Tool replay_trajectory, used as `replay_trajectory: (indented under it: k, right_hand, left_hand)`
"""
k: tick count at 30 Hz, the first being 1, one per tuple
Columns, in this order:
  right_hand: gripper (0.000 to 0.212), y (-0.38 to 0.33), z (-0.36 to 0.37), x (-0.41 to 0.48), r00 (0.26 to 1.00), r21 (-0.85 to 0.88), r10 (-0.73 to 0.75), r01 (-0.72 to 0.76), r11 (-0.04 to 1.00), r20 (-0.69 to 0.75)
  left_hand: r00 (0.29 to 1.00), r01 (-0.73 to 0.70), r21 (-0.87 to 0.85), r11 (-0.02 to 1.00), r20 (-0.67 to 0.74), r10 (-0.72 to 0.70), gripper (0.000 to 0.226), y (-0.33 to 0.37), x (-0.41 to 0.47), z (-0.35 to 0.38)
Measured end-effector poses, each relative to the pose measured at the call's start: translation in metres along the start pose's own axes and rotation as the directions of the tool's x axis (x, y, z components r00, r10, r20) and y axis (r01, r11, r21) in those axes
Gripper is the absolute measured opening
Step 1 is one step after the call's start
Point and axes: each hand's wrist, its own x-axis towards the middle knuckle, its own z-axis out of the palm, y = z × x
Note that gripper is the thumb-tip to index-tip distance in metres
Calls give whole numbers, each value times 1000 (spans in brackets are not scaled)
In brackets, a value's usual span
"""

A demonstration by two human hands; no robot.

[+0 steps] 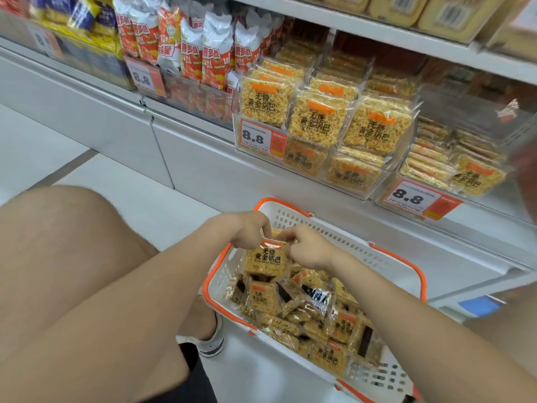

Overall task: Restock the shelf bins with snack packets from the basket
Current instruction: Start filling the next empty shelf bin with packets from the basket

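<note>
The left grip [250,232] and the right grip [305,250], both bare hands, meet over the basket [348,246] and pinch the top edge of one snack packet [266,259] between fingertips and thumbs. The left takes the upper left corner and the right the upper right. The packet hangs upright with its printed face toward the camera, lifted just above the heap of loose packets [308,312] that fills the basket. Its lower edge is close to the heap; I cannot tell whether it touches.

The basket is white with perforated walls and an orange rim and handles. It stands on the pale floor [162,205] just in front of the shelf's base. The packets in it lie jumbled, some face up, some on edge, some showing a dark back.

Above and behind it, a clear shelf bin [238,117] holds rows of the same yellow packets standing upright, with more lying flat beneath them, and carries a price tag [257,138] reading 8.8 on its front. To its right a second bin [380,196], lower-filled, holds similar packets behind another tag [412,199]. To the left stand tall red and white bags [216,56].

A bare knee [72,237] fills the left side, and a white shoe [213,341] sits just beside the basket's near left corner.
</note>
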Motion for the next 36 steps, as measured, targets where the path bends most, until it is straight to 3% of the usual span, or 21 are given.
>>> replay_trajectory:
  k: [5, 9, 12, 14, 18, 22, 27, 30, 36]
  right_hand:
    - [45, 1, -13, -19, 999, 70, -11, 13, 997, -39]
    - [32, 6, -15, -25, 998, 65, 0, 5, 998, -70]
    - [28, 7, -19, -29, 982, 58, -11, 22, 998, -187]
    - [40, 7, -22, -31, 959, -35, -36, 27, 999, -280]
    - [44, 0, -31, -42, 897, -269, -73, -52, 962, -436]
    - [46, -10, -47, -60, 793, -229, -84, -71, 971, -603]
    - [39, -16, -88, -92, 709, -287, -121, -118, 951, -694]
    - [40, -15, -123, -109, 719, -283, -108, -127, 951, -686]
    - [35, -1, -189, -143, 715, -310, -83, -193, 931, -694]
  left_hand:
    - [999, -28, -192, 981, -21, 24, 39, 9, -8, -3]
    - [997, -66, -161, 985, -39, 60, 42, 24, -11, -5]
    - [985, -140, -141, 980, -124, 123, 39, 39, -12, -9]
    - [962, -200, -149, 968, -218, 165, 35, 50, -13, -10]
    - [909, -313, -274, 909, -365, 203, 31, 67, -14, -9]
    - [853, -434, -416, 800, -474, 216, 45, 90, -21, -17]
    - [680, -611, -322, 723, -681, 272, 33, 127, -32, -26]
    - [554, -690, -193, 698, -761, 337, 29, 149, -34, -29]
    - [291, -687, 113, 717, -862, 415, 36, 197, -41, -38]
